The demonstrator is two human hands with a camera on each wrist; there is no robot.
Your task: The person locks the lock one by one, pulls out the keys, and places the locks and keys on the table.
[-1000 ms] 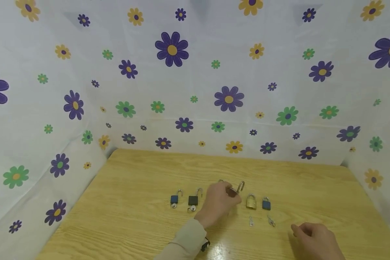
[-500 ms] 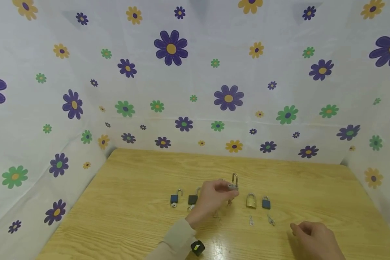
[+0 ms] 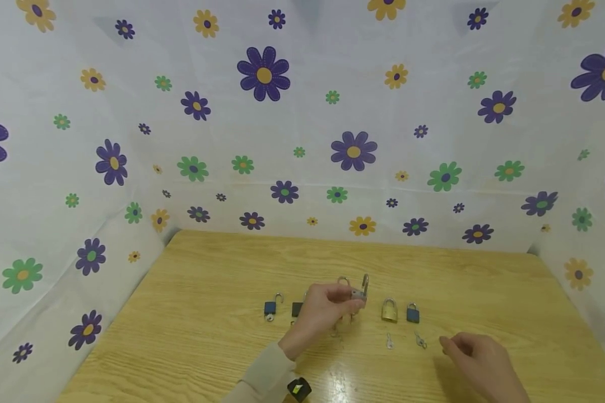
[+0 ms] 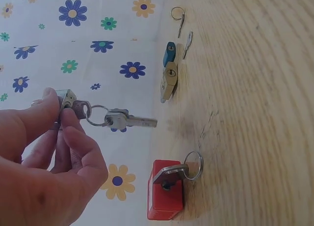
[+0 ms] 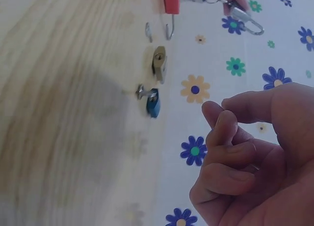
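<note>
My left hand (image 3: 322,313) pinches a small silver padlock (image 3: 359,294) by its body, raised above the table with its shackle up. In the left wrist view a key (image 4: 81,109) sits in the bottom of this padlock, and a second key (image 4: 131,120) dangles from the ring. Below the hand stands a red padlock (image 4: 166,196) with its own key inserted; the hand mostly hides it in the head view. My right hand (image 3: 481,358) holds nothing, its fingers loosely bent, near the small key (image 3: 420,340) at the right.
A brass padlock (image 3: 390,312) and a blue padlock (image 3: 413,314) lie right of the left hand, with another loose key (image 3: 390,341) in front. Further left are a second blue padlock (image 3: 270,308) with a key and a partly hidden black padlock (image 3: 297,309). Flowered cloth (image 3: 222,140) encloses the table.
The silver padlock, tilted to the right earlier, has turned upright and moved left in my left hand, uncovering its hanging key. My right hand has shifted slightly left and away from me.
</note>
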